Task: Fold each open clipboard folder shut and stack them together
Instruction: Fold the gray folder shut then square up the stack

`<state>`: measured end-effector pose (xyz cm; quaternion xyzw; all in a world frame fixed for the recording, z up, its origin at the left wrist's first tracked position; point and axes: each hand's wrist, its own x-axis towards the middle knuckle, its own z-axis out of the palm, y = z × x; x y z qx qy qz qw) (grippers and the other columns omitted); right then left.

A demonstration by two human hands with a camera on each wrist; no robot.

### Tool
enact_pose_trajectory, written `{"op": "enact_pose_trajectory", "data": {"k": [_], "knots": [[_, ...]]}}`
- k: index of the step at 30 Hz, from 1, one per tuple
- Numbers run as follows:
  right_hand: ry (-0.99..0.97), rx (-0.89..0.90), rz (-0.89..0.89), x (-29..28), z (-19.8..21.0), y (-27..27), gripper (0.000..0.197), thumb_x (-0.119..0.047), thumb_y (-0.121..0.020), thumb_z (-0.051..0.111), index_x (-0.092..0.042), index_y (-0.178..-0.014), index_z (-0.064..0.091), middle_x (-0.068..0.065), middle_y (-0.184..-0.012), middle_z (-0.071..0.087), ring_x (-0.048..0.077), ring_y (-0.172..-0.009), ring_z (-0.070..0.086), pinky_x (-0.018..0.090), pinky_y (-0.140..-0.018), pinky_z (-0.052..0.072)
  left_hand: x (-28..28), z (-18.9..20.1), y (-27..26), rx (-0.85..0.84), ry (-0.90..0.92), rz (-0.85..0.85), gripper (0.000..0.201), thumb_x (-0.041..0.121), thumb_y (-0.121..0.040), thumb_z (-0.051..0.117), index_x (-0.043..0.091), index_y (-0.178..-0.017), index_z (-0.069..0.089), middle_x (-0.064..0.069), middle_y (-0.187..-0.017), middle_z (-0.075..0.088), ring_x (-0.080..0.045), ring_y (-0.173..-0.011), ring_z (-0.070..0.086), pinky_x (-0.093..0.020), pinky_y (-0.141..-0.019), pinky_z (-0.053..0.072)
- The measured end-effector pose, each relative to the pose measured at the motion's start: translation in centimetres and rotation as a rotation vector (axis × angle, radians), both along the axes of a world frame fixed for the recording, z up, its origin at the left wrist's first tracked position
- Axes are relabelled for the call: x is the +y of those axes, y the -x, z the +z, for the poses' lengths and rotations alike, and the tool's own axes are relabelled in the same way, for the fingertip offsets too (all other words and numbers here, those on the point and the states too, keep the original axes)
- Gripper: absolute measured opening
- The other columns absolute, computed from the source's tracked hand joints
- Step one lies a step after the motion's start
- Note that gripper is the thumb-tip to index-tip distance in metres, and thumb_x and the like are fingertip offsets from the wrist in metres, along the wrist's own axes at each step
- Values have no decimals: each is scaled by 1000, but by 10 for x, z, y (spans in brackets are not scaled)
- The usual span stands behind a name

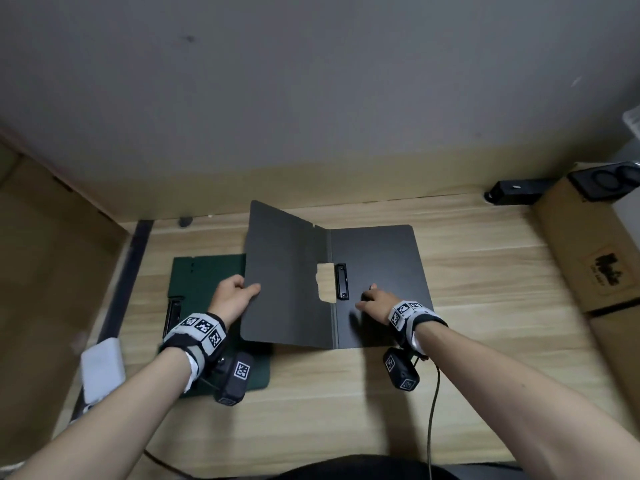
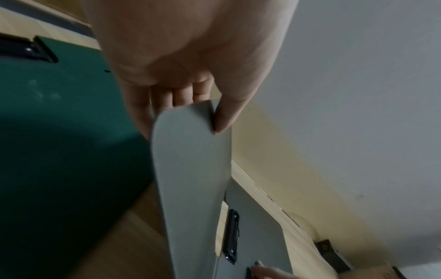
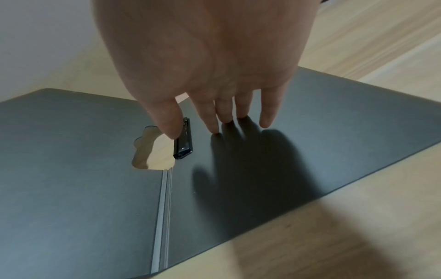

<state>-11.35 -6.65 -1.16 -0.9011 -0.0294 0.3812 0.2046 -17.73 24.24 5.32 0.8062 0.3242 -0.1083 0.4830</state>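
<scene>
Wooden desk (image 1: pixel 346 393) was slick: left hand (image 1: pixel 230 299) pinched the grey clipboard folder (image 1: pixel 377 271) cover, right hand (image 1: pixel 375 303) flat, fingers straight, on its board. Folder could've skidded onto the green clipboard folder (image 1: pixel 204 282).

Looks like a home or small-office desk nook: light wood-grain desk (image 1: pixel 485 271) pushed against a plain grey wall (image 1: pixel 311 81), cardboard boxes (image 1: pixel 588 258) at the right, a black speaker (image 1: pixel 606 181) far right, cardboard panel (image 1: pixel 45 254) at left.
</scene>
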Motion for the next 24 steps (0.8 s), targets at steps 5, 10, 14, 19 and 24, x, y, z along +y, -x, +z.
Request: {"op": "enact_pose_trajectory", "data": {"k": [5,10,14,19,24], "knots": [[-141,-78,-97,-14,16,0,49,-38,-95,54,-13,-138,53,7,-140,57,26,-129,52,30,-107,37,-30,28,-4,-53,100,-143,40,28,-68,63,-6,-87,61,-18,-83,70,-23,-76,64,-31,-69,47],[-264,-141,-170,-48,36,-18,39,-39,-95,53,-12,-121,64,9,-122,68,27,-111,64,37,-102,46,-90,51,-21,-101,195,-358,56,58,-76,58,3,-86,60,-6,-82,62,-19,-77,60,-32,-72,47],[-507,-165,-328,-72,57,-24,42,-40,-102,37,-9,-109,64,12,-106,71,24,-89,66,34,-82,50,-142,53,-36,-36,269,-454,40,47,-99,41,16,-81,62,-1,-80,68,-16,-73,62,-30,-65,43],[-707,-119,-548,-96,63,-26,63,-63,-92,33,-13,-112,66,4,-94,68,22,-83,62,40,-83,48,-171,32,-42,47,157,-486,26,27,-98,46,11,-103,66,-1,-98,67,-14,-81,61,-29,-67,44],[-493,-213,-468,-121,21,-17,64,-60,-81,52,-21,-132,56,-1,-130,63,18,-116,60,42,-105,44,-174,-6,-29,187,50,-430,42,20,-96,50,9,-136,53,-9,-123,61,-25,-111,59,-31,-87,45]]}}
